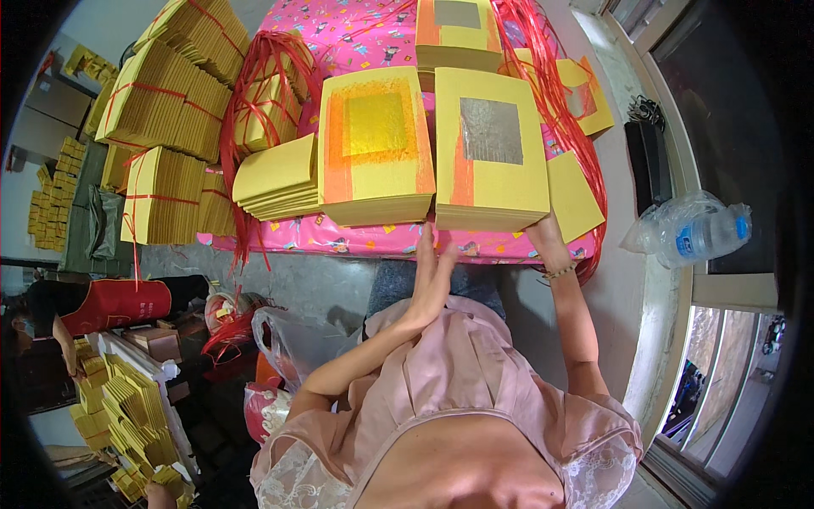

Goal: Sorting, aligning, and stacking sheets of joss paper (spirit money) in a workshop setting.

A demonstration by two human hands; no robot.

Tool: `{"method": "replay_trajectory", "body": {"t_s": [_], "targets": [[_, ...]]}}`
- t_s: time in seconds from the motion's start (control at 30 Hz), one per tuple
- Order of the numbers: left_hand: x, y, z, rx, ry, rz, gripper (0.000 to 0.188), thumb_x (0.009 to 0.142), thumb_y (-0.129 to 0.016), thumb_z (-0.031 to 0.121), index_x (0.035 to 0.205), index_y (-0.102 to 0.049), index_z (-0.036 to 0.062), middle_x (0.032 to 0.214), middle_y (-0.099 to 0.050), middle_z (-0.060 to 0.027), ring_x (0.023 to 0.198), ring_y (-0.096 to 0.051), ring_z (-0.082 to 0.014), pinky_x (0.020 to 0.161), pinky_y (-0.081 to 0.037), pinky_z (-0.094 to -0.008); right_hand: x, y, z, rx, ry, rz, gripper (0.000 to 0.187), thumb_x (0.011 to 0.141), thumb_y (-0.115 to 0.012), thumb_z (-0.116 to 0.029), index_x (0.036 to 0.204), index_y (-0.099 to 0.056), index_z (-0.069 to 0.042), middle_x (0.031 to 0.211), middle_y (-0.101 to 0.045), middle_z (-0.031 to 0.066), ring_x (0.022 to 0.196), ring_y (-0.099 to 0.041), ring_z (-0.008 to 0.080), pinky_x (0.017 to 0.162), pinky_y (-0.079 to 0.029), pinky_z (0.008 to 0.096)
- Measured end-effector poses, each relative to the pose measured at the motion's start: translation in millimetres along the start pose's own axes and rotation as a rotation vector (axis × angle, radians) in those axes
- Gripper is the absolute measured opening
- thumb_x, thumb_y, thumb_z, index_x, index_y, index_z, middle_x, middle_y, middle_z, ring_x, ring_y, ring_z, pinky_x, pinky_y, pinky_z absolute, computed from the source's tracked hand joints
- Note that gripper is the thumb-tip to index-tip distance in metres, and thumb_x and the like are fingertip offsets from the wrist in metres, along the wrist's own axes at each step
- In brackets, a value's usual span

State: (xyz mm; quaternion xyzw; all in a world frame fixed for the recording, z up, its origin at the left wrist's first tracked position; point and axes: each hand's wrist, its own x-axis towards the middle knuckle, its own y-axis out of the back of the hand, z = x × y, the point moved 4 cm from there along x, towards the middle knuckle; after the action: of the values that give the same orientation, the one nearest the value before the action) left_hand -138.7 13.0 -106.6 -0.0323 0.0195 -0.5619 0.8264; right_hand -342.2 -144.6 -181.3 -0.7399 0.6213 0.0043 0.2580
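Two thick stacks of yellow paper stand side by side at the near edge of the table. The left stack point(377, 174) has a gold square with orange round it; the right stack point(487, 191) has a silver square and an orange strip. My left hand point(434, 273) is upright at the front, its fingers stretched out by the near corners of both stacks, holding nothing. My right hand point(548, 239) is at the right stack's near right corner, beside a loose yellow sheet point(578, 199); its fingers are mostly hidden by the stack.
The table has a pink patterned cover point(373, 240). Tied yellow bundles point(165, 110) are piled at the left, with red ribbons point(270, 64) near them and more at the right. A plastic bottle point(699, 237) lies on the right ledge. Another person in a red apron point(119, 305) works at lower left.
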Motion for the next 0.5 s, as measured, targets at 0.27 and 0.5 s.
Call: {"method": "replay_trajectory", "body": {"t_s": [0.27,0.5], "targets": [[61,33,129,0.608,-0.729,-0.183,0.032,0.084,-0.06,0.008,0.116,-0.059,0.003,0.107,-0.06,-0.0169,0.101,-0.057,-0.0353,0.086,-0.048,-0.0415,-7,-2,-9,-0.019,0.004,0.034,0.049,0.102,-0.036,-0.048,0.134,-0.049,-0.013,0.123,-0.057,0.002,0.107,-0.054,0.0129,0.083,-0.047,0.0321],[191,37,138,1.067,-0.889,-0.482,0.019,0.09,-0.056,0.017,0.104,-0.064,0.0062,0.105,-0.062,-0.0116,0.1,-0.054,-0.0325,0.087,-0.045,-0.0427,-5,0,-9,-0.093,-0.013,0.025,0.048,0.103,-0.034,-0.048,0.134,-0.049,-0.014,0.119,-0.059,0.0007,0.098,-0.056,0.0113,0.074,-0.047,0.0292]]}}
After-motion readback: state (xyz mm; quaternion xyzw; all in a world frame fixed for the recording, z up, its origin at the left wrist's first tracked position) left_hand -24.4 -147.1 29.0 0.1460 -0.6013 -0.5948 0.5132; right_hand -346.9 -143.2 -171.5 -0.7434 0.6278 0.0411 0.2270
